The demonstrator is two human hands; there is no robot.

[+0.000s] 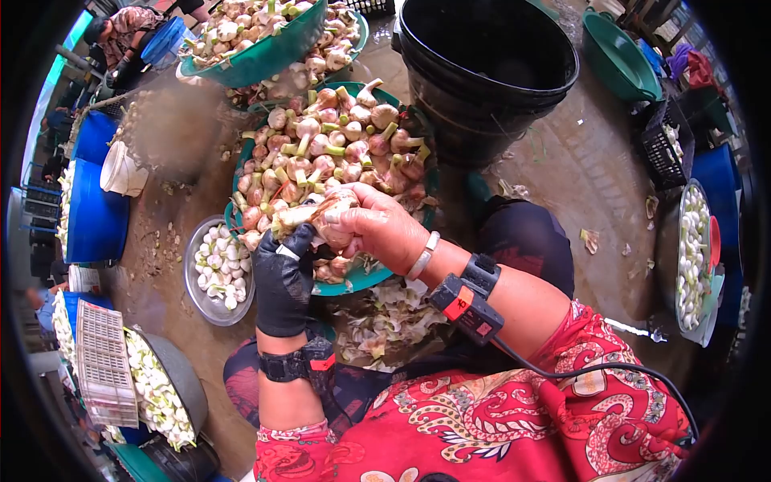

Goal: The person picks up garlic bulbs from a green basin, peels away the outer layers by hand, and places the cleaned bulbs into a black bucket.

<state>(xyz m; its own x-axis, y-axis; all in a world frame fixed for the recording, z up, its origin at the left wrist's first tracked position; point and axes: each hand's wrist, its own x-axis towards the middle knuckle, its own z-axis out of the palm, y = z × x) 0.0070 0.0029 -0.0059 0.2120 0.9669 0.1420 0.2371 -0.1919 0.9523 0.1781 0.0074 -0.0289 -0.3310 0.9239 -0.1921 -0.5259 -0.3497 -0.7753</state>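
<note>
A garlic bulb (336, 201) with a thick stem is held between my two hands, over a green basin (353, 283) heaped with unpeeled garlic bulbs (317, 145). My right hand (384, 229) is bare and closed around the bulb from the right, thumb on its skin. In a black glove, my left hand (283, 281) closes at the stem end from below. A small pale patch shows at the gloved fingers. Left of the basin, a metal bowl (193, 277) holds white peeled garlic cloves (221, 259). Loose garlic skins (385, 325) lie below the basin, near my lap.
A large black bucket (482, 112) stands beyond the basin to the right. More garlic fills another green basin (277, 56) at the top. Tubs of white cloves stand at both sides, near a blue tub (98, 213). Another person (128, 36) is at upper left.
</note>
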